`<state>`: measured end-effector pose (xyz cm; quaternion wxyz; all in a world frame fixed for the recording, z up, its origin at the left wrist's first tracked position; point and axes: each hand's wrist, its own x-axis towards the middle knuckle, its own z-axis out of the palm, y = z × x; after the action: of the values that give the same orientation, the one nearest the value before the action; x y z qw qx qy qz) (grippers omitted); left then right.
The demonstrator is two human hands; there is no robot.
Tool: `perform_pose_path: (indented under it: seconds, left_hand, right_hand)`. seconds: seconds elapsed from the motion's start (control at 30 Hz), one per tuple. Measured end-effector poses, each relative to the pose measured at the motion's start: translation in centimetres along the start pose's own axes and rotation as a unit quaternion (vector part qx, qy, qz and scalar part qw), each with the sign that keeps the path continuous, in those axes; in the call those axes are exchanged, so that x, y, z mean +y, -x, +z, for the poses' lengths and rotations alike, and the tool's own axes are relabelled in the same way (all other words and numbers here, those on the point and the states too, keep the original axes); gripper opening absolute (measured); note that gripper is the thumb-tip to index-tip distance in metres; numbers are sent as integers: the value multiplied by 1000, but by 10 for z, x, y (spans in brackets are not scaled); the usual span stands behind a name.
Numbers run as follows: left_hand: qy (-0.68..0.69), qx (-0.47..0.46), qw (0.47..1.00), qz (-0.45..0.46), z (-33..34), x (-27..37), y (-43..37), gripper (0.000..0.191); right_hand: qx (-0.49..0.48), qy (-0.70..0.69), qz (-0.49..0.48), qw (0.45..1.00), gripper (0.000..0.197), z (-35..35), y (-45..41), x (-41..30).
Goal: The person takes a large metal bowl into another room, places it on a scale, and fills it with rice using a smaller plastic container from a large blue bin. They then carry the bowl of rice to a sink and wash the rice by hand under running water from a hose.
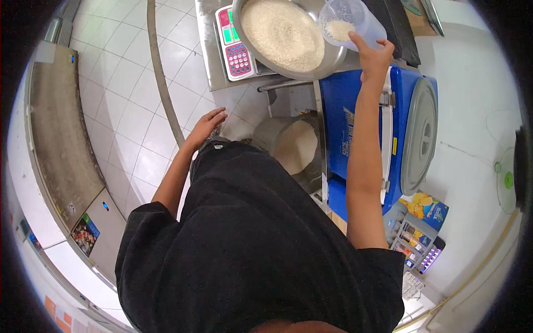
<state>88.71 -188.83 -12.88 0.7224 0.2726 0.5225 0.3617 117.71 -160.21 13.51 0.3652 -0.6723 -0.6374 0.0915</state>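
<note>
My right hand (372, 54) grips a translucent plastic measuring jug (370, 27) by its side. The jug is tilted, with some pale rice grains (339, 30) inside, and its mouth is at the right rim of a large metal bowl (335, 62). Rice (283, 37) fills much of that bowl, which rests on a digital weighing scale (238, 60) with a red keypad and lit green displays. Nothing is in my left hand (207, 127); it hangs beside my left hip, fingers loosely spread.
A steel table (208, 62) supports the scale. Under it stands a container (266, 131) holding pale contents. To the right are a blue cooler box (339, 108) and a grey oval lid (420, 137). A long hose or pipe (160, 79) crosses the tiled floor; chest freezers (62, 120) line the left.
</note>
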Motion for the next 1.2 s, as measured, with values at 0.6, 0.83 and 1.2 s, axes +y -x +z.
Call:
perform_pose_path:
  seconds: [0.6, 0.83, 1.2]
  left_hand:
    - [-5, 0, 1000, 0, -13, 0, -10, 58]
    - [-25, -16, 999, 17, -10, 0, -10, 63]
    - [-44, -9, 999, 8, -7, -11, -17, 62]
  right_hand:
    - [-15, -71, 65, 995, 89, 20, -15, 35]
    - [-164, -448, 210, 854, 75, -14, 0, 58]
    - [-210, -623, 410, 632, 72, -115, 214, 70]
